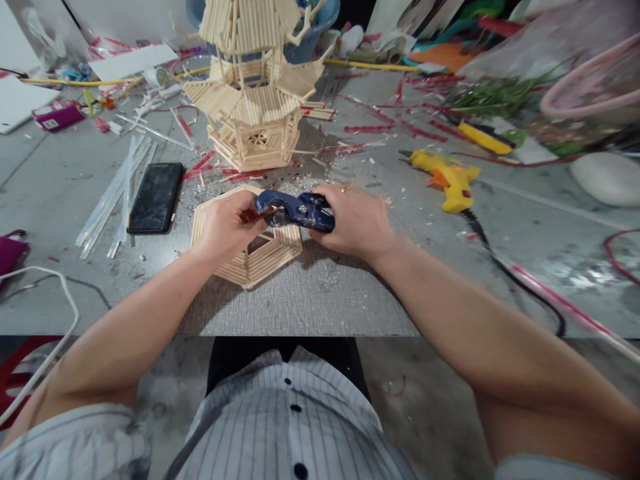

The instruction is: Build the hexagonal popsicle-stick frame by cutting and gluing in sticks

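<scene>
A dark blue hand cutter [303, 209] is held level above the table, its handle end in the grip of my right hand [353, 220]. At its other end, my left hand [227, 223] has its fingers pinched together close to the jaws. Whatever lies between those fingers is too hidden to make out. Under both hands lies a flat hexagonal frame of thin wooden sticks [233, 270], partly covered by my left hand and the cutter. Beyond it stands a tiered pagoda model [257, 107] built from the same kind of sticks.
A black phone [156, 198] lies left of the frame beside clear glue sticks [113, 190]. To the right rest a yellow glue gun [447, 179] with a black cord and a yellow-handled knife [485, 137]. Red strips [370, 128] and wood scraps litter the table [325, 313].
</scene>
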The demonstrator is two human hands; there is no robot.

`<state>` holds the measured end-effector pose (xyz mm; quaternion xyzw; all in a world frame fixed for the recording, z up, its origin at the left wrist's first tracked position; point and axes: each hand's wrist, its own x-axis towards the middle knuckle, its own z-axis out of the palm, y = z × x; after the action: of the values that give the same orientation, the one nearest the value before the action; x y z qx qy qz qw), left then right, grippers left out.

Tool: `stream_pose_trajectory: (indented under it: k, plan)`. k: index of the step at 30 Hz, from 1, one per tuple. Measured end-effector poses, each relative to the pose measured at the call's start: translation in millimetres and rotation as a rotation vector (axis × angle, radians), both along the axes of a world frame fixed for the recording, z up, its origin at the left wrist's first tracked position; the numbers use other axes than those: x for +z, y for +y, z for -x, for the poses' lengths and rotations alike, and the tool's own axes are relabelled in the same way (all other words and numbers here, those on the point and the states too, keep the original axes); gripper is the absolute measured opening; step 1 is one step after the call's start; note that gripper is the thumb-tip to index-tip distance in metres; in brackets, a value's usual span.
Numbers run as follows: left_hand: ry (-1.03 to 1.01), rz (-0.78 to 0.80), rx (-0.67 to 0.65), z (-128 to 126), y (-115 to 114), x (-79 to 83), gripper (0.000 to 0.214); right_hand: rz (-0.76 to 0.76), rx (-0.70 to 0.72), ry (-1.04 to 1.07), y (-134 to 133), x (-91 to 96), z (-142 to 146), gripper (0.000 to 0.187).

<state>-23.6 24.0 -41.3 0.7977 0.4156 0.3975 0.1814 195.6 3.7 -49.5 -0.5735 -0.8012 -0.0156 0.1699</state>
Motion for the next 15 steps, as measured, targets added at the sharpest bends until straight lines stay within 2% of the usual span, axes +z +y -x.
stream_pose_trajectory:
  k: [8, 15]
  plan:
    - [-0.006, -0.014, -0.013, 1.9, 0.8, -0.9, 0.007, 0.004, -0.045, -0.044, -1.1, -0.3, 1.0, 0.045]
    - [-0.028, 0.062, -0.042, 1.6, 0.2, -0.5, 0.007, 0.037, -0.061, -0.062, -2.2, 1.4, 2.9, 0.043]
